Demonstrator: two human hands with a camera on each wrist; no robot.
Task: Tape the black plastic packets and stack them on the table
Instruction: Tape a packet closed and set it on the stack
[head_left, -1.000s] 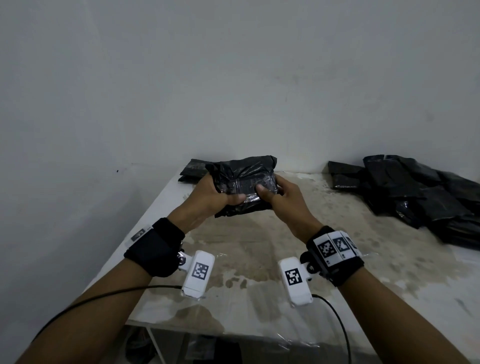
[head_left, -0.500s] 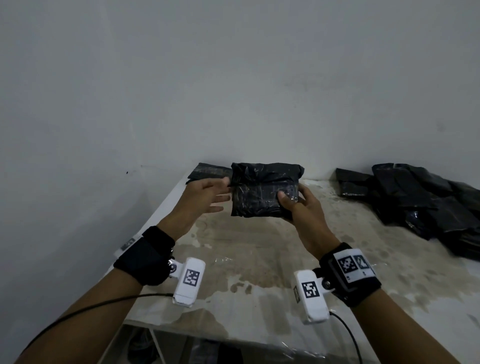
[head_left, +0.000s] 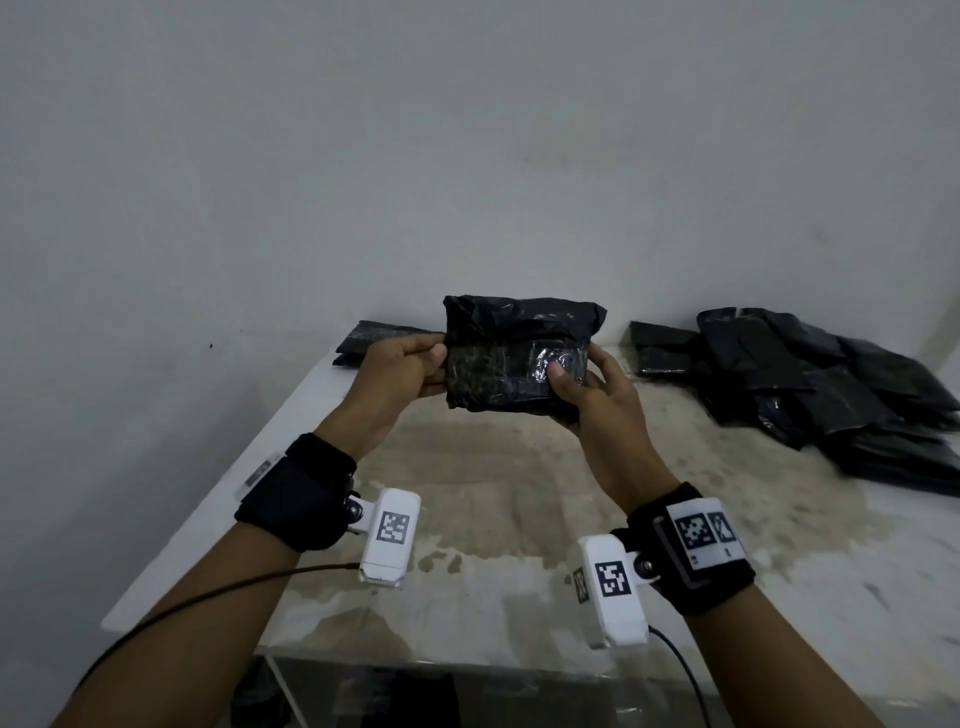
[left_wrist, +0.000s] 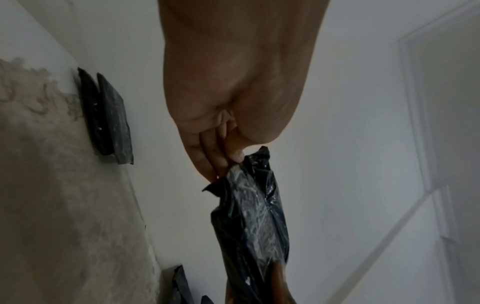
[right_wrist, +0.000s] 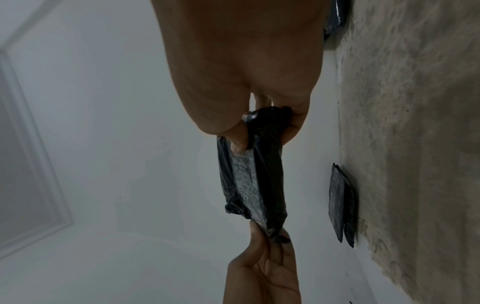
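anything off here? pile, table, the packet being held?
Pile of packets on the right is slumped and fanned out, not stacked. Table top is blotched with stains. Held packet, gripped by left hand and right hand, looks crumpled but intact.

Dim, flat light, soft, wide-angle distortion

We note one black packet (head_left: 519, 358), crinkled, with glossy clear tape across its face, held upright above the surface. Flat taped packets (head_left: 374, 335) lie stacked at the far left corner; a loose heap of packets (head_left: 810, 384) lies at the right.
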